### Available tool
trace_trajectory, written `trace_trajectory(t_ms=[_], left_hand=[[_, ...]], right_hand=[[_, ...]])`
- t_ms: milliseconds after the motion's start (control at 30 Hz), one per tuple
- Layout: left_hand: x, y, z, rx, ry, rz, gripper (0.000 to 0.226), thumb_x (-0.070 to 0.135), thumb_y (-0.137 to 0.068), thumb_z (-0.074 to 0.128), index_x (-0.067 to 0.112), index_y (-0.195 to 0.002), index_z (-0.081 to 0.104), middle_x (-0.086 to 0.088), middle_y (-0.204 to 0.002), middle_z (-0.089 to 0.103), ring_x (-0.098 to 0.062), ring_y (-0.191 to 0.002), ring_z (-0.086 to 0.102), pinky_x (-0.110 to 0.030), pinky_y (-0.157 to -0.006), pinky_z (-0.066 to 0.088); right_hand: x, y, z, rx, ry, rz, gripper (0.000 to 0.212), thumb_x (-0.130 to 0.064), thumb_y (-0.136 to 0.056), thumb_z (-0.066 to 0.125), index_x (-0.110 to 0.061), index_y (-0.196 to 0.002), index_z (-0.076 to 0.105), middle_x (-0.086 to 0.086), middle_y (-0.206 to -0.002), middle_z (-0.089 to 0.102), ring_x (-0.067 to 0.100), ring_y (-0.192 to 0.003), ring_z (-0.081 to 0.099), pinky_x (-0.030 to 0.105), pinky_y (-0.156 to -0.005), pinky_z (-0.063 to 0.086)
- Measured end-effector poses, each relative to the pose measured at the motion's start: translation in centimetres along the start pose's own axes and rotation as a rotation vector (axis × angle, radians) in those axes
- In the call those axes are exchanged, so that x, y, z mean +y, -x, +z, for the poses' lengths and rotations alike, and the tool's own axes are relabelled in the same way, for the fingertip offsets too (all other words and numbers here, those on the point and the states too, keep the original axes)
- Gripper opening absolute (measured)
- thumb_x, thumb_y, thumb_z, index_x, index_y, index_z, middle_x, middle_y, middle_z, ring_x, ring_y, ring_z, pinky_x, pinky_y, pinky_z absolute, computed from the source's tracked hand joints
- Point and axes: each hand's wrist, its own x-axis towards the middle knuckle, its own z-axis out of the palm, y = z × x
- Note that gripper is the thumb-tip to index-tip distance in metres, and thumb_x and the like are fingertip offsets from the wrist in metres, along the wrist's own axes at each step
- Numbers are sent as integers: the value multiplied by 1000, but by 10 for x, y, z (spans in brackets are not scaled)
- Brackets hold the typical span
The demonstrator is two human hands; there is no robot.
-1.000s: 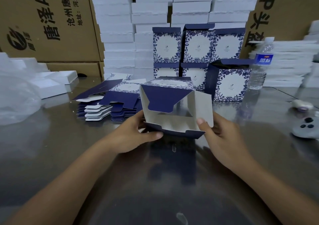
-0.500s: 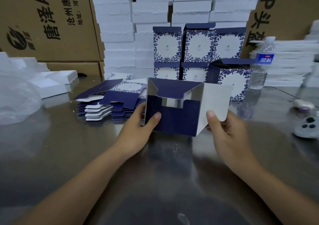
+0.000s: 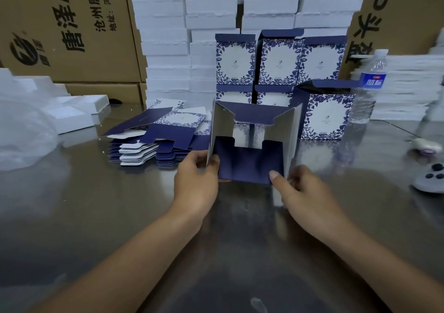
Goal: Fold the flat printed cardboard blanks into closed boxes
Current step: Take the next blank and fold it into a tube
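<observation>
Head view: our left hand [image 3: 194, 180] and right hand [image 3: 302, 192] are pinching the half-open navy cardboard box [image 3: 249, 163]; skewed folding could crease flaps.

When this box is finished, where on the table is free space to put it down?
Free: the bare table between the plastic bag and the left hand; also the strip between the right hand and the grey controller. Crowded: behind the held box, with flat blanks, finished boxes and a bottle.

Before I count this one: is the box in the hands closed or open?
Open. The box shows white inside walls, its blue flaps stand apart, and finished boxes show through the gap.
</observation>
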Motion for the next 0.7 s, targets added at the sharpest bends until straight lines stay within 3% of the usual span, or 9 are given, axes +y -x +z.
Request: trace_trajectory(t_ms=[133, 233, 367, 433, 467, 533, 567, 633, 700], left_hand=[[5, 6, 3, -10, 26, 28, 9, 23, -95, 53, 20, -88, 57, -2, -94, 68, -24, -90, 69, -48, -94, 49], [8, 9, 5, -17, 43, 54, 7, 21, -95, 54, 20, -88, 56, -2, -97, 67, -24, -94, 67, -48, -95, 48], [12, 12, 4, -34, 76, 58, 8, 18, -93, 57, 18, -100, 59, 1, -102, 67, -20, -99, 65, -45, -97, 48], [14, 14, 5, -68, 117, 34, 12, 18, -93, 59, 16, -105, 57, 1, -105, 67, -21, -91, 69, -44, -97, 48], [14, 14, 5, -88, 135, 12, 15, 20, -92, 59, 15, -105, 54, 5, -102, 68, -19, -82, 72, -44, -96, 49], [14, 14, 5, -131, 145, -69, 21, 27, -92, 60, 13, -103, 49, 16, -73, 69, -13, -63, 71, -39, -90, 52], [15, 14, 5, -171, 164, -133, 25, 31, -92, 59, 11, -103, 48, 14, -58, 64, -13, -55, 68, -36, -81, 55], [16, 14, 5, -301, 270, -261, 29, 37, -93, 55, 8, -95, 51, 3, -47, 55, -15, -43, 58, -29, -60, 55], [19, 16, 5, -417, 363, -337, 36, 39, -93, 51, 9, -74, 49, 0, -43, 42, -15, -38, 48, -28, -55, 53]], right_hand=[[-7, -1, -2, -67, -218, 147, 51, -50, -91, 45, -15, -56, 56, -3, -39, 51, 8, -39, 50, 26, -54, 37], [-13, -1, -2, -74, -484, 250, 46, -40, -95, 47, -13, -58, 52, -5, -38, 46, 8, -34, 43, 18, -43, 38], [-18, -1, -6, -144, -697, 303, 40, -31, -97, 47, -15, -60, 46, -6, -41, 38, 6, -34, 27, 15, -36, 21], [-20, -1, -9, -156, -759, 281, 40, -26, -98, 46, -13, -60, 45, -6, -41, 35, 5, -34, 23, 15, -36, 17], [-21, 0, -10, -149, -784, 270, 40, -23, -98, 46, -12, -60, 45, -5, -41, 35, 5, -33, 22, 15, -35, 17], [-22, 0, -11, -134, -814, 244, 40, -20, -98, 46, -12, -59, 44, -6, -40, 34, 4, -32, 23, 14, -35, 19], [-23, 0, -11, -128, -826, 231, 39, -19, -98, 45, -12, -59, 44, -6, -39, 34, 3, -32, 23, 14, -35, 19], [-24, 0, -10, -116, -844, 217, 39, -18, -98, 45, -12, -59, 44, -6, -39, 34, 3, -31, 24, 14, -35, 20], [-25, 0, -10, -105, -845, 217, 39, -19, -98, 45, -12, -60, 44, -6, -39, 34, 4, -32, 24, 14, -36, 20]])
